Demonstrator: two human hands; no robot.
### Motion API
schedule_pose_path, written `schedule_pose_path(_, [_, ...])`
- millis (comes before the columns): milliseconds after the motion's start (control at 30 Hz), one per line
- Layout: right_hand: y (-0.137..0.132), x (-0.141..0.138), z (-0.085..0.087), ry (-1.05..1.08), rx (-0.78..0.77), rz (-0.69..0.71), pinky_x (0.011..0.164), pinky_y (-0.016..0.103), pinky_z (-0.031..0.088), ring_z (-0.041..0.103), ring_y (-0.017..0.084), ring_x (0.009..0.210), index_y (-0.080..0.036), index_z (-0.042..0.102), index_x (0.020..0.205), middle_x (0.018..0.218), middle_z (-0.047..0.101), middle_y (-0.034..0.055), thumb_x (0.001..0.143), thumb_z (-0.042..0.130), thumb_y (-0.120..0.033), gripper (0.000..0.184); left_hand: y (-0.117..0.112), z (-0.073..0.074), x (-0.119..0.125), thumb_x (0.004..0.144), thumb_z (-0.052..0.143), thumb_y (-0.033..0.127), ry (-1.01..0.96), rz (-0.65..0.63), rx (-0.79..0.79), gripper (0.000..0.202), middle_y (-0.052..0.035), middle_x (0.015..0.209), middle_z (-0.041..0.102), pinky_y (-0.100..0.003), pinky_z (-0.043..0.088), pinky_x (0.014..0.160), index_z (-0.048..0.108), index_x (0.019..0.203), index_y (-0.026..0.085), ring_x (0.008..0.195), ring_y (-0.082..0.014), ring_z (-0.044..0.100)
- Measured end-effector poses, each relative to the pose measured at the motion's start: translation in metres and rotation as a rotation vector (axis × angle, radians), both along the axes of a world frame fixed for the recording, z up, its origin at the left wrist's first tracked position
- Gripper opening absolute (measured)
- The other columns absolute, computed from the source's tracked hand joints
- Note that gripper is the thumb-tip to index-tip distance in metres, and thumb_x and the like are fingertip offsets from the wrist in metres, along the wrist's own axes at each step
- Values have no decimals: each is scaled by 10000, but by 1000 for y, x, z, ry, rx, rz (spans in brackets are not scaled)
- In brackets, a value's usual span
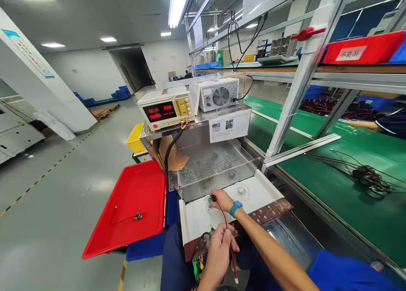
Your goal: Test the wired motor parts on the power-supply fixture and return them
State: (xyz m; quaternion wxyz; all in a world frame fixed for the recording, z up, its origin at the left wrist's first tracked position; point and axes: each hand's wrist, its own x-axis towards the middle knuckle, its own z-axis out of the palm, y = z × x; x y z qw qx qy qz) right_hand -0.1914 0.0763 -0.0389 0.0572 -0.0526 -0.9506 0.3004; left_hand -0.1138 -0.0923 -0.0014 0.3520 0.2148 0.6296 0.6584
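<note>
The largest item is the long green table (336, 210) on the right, where a cluster of wired round parts (371, 181) lies. To the left stands a red tray (142, 185), a single wired part (138, 216) lying in it. Between them is a white work plate (261, 189) with round seats and a brown studded strip (272, 208) along its near edge; a power supply (166, 109) with a lit red display stands on the shelf beyond. The right hand (223, 201), with a blue band at the wrist, is over the plate's left seat, its grip drawn in around a small round component (211, 199); whether the component touches the seat cannot be told. The left hand (222, 242), nearer the body, has thumb and fingers pinched on the component's red-and-dark lead (226, 218), which hangs below the grip to a white connector (236, 280). In this inspector's judgement, the component is light, rigid and possibly smooth, best taken by its outer rim; the exposed green area appears delicate and should not be pressed. The lead is judged soft and limp, best held along its insulated length without strain on the joint.
</note>
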Motion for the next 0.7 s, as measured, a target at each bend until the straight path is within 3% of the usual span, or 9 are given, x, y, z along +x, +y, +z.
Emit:
schedule_pose_path(100, [-15, -5, -13, -81, 121, 38, 755, 264, 427, 601, 195, 852, -149, 650, 947, 987, 651, 91, 768, 599, -154, 186, -29, -20, 8, 729, 585, 757, -221, 29, 42, 561, 43, 484, 529, -289, 424, 563, 551, 843, 208, 491, -165, 572])
schedule_pose_path(233, [-21, -6, -16, -148, 214, 36, 724, 265, 419, 610, 194, 846, -147, 628, 968, 1070, 613, 114, 795, 577, -156, 180, -63, -46, 21, 690, 681, 717, -477, -86, 21, 544, 13, 511, 599, -262, 410, 546, 548, 804, 202, 523, -173, 626])
schedule_pose_path(367, [-18, -7, -21, -178, 227, 47, 730, 269, 416, 615, 205, 884, -148, 625, 997, 1096, 604, 115, 816, 582, -175, 189, -77, -53, 34, 711, 717, 663, -554, -208, 16, 525, -21, 601, 672, -217, 365, 526, 584, 830, 169, 534, -126, 615])
schedule_pose_path(533, [-15, -9, -35, -194, 197, 33, 730, 264, 415, 620, 197, 885, -154, 637, 1035, 1104, 609, 108, 844, 561, -179, 206, -70, -35, 30, 763, 698, 617, -505, -196, 1, 479, -42, 697, 689, -203, 374, 494, 600, 867, 159, 526, -113, 610])
schedule_pose_path(700, [-14, -13, -46, -205, 162, 10, 774, 260, 410, 614, 193, 914, -158, 650, 1006, 1099, 622, 105, 844, 547, -171, 193, -49, 1, -8, 745, 722, 590, -295, 5, -27, 466, -43, 762, 667, -221, 438, 534, 649, 837, 139, 579, -112, 598])
